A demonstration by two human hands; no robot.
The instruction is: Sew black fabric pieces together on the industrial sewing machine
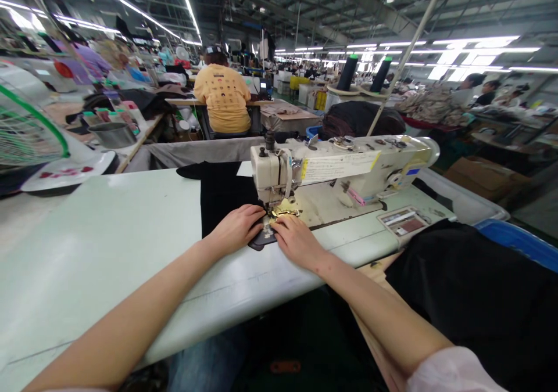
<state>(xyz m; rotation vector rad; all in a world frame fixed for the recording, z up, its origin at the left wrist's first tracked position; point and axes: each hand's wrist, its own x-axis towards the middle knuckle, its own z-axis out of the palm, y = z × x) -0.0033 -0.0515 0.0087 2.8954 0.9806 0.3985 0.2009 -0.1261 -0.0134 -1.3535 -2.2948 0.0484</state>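
A white sewing machine stands on the pale green table, its needle end towards the middle of the view. Black fabric lies flat left of the needle and runs back behind it. My left hand rests on the front edge of this fabric, fingers bent and pressed together, tips close to the presser foot. On the other side of the foot my right hand is closed, fingertips at the brass-coloured guide. Whatever lies under the right fingertips is hidden.
More black fabric hangs at the right beside a blue bin. A small tray is set in the table. At left stands a fan. A person in a yellow shirt sits ahead, back turned.
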